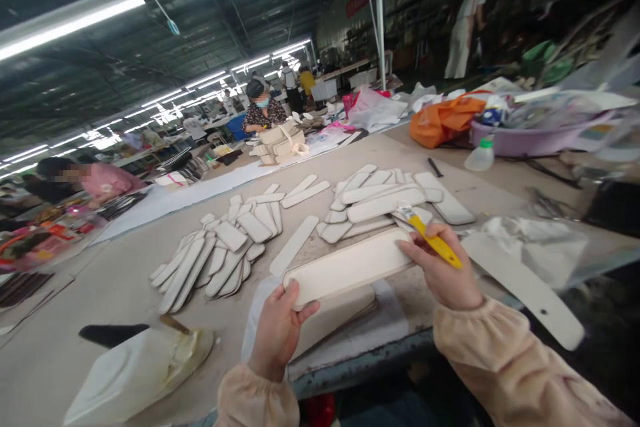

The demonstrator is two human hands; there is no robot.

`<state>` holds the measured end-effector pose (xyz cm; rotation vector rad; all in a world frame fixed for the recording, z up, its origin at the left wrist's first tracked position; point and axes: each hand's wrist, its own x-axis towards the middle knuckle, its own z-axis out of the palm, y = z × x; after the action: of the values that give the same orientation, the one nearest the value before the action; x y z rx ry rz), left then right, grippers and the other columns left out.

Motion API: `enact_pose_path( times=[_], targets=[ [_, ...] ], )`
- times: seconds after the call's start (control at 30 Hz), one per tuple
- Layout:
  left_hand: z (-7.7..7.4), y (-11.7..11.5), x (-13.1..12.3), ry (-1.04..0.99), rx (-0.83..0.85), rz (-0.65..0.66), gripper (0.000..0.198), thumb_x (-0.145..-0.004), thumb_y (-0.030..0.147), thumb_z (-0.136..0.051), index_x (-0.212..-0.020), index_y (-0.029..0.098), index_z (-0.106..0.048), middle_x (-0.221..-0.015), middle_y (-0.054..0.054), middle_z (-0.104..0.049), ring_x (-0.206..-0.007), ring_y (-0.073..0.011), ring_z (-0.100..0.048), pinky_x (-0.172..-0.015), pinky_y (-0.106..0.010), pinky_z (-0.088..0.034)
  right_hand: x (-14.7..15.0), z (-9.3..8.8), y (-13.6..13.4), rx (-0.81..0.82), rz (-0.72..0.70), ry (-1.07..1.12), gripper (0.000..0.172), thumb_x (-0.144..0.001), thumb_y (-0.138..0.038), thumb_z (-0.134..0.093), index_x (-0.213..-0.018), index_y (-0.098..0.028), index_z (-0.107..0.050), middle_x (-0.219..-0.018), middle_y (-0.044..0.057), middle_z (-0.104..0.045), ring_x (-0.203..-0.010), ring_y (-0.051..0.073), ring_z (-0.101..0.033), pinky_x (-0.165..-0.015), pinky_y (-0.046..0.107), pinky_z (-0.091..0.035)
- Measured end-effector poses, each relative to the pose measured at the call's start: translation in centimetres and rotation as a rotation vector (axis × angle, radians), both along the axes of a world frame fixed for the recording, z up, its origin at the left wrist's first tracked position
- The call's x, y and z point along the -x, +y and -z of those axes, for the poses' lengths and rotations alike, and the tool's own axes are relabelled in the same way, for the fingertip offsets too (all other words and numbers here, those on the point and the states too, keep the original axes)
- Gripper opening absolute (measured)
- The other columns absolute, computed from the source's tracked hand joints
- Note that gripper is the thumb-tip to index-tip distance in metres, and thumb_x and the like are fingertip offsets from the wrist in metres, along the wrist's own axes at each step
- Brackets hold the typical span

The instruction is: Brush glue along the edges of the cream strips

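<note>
A long white strip with rounded ends is held up level between my two hands. My left hand grips its left end, thumb on top. At the other end, my right hand pinches the strip and also carries a yellow-handled brush, its bristles pointing up and away. Below the strip, a stack of similar pieces lies on a white sheet near the table edge. Beyond it sits a pile of white strips, with another pile to the left.
A cut-open white plastic jug lies at the front left. To the right are a long white piece with a hole, a small green-capped bottle, an orange bag and a purple basin. People work at tables behind.
</note>
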<state>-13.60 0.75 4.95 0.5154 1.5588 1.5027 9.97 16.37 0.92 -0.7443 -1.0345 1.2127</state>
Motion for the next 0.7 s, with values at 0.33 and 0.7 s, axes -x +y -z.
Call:
enact_pose_path(
  times=[0.33,0.7],
  targets=[
    [1.3,1.6,-1.4,0.23,0.029,0.069,0.028,-0.086,0.048,-0.057,-0.096,0.023,-0.057,-0.118,-0.012,-0.067,-0.112,-0.0297,-0.063,-0.071,-0.038,-0.062,-1.9,-0.8,0.5,-0.004,-0.004,0.058,0.043,-0.064,-0.028,-0.082,-0.086,-0.026,-0.045,-0.081,-0.004,-0.06,-0.073,0.013,-0.057,-0.069,0.027,-0.049],
    [0.7,2.5,-2.7,-0.068,0.031,0.101,0.022,-0.078,0.028,-0.071,-0.097,0.02,-0.062,-0.108,-0.005,-0.07,-0.09,-0.0185,-0.069,-0.064,-0.024,-0.061,-3.3,0.0,0.8,-0.029,0.065,-0.036,0.041,-0.07,-0.035,-0.079,-0.09,-0.026,-0.045,-0.079,-0.004,-0.055,-0.071,0.012,-0.056,-0.067,0.025,-0.051]
  ],
)
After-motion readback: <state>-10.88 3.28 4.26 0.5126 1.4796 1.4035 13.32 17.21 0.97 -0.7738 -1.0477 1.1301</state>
